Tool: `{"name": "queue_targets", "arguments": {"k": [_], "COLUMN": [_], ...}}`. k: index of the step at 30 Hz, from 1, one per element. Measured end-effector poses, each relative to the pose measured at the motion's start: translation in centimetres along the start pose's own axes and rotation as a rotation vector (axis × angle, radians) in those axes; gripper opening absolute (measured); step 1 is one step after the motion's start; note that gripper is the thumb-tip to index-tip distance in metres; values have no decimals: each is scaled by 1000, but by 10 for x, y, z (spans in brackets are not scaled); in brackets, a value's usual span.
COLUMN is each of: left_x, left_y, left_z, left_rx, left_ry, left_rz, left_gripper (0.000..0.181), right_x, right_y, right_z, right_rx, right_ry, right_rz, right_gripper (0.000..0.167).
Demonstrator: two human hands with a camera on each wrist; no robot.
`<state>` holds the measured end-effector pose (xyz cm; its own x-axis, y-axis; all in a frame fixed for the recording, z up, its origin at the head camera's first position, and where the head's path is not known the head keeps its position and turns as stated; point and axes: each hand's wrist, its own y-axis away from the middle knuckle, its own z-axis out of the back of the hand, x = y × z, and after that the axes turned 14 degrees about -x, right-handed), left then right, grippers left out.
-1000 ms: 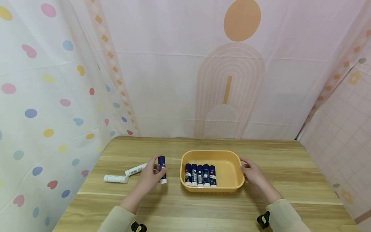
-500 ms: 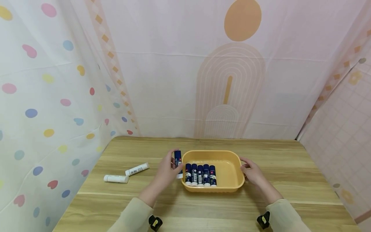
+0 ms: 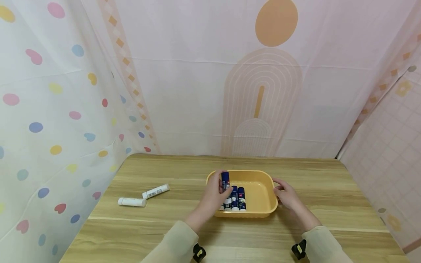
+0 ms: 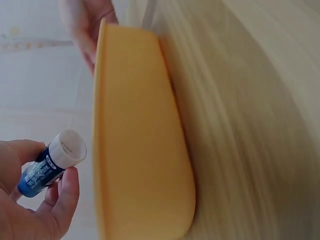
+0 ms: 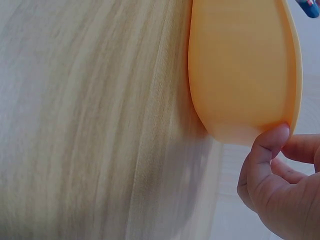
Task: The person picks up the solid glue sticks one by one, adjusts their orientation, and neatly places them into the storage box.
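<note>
the left hand (image 3: 212,193) has its thumb and fingers clamped on a dark blue, white-ended cylindrical glue stick (image 3: 225,179), which lies across the grip with its dark blue end pointing far and its white end near. in the left wrist view the white end juts out past the fingertips, and the stick hangs above the rim of a yellow-orange rounded rectangular plastic tray (image 3: 258,190), apart from its wall. the stick is over the left part of the tray, above a row of similar blue-and-white sticks (image 3: 242,199) lying side by side inside; hand and stick hide part of that row.

the right hand (image 3: 286,193) pinches the rim at the tray's right end, fingertips closed on the plastic.

the tray rests on a light wood-grain table (image 3: 329,190). well apart on the left lie two white cylindrical sticks: a tilted one with dark print (image 3: 156,191) and, nearer and further left, another (image 3: 132,202).
</note>
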<state>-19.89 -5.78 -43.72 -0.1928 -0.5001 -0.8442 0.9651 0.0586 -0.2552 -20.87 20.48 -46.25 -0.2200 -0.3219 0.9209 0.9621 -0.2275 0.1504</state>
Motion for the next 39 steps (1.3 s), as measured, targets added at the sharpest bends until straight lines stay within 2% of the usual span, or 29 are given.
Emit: {"name": "queue_targets", "arguments": {"k": [4,7,16,22,27,32,39], "left_x": [-3,-5,-17,-24,-26,-26,-26], "left_y": [4,7,14,16,16,16,16], "left_z": [-17,-27,-54,-69,-79,-84,-86], "left_rx": [8,21,49,85,92,99,89], "left_ry": [-22,-19,-44,-114,-197,-262,-379], "left_rz": [-49,-55,-24,-36,-44,-16,-70], "left_gripper": [56,55,54,56,57,59,58], "right_x": [0,0,-1,-1,-1,-1,-1], "right_y": [0,0,-2,-1,-1,-1,-1], "right_z": [0,-1,-1,-1,-2,-2,-2], "right_rx": [1,-1,-1,4,-10,-14,-11], "right_ry": [2,2,-6,-8,-14,-13,-9], "right_rz": [-3,-3,4,3,-4,-2,-4], "right_gripper": [43,43,44,43,43,42,43]}}
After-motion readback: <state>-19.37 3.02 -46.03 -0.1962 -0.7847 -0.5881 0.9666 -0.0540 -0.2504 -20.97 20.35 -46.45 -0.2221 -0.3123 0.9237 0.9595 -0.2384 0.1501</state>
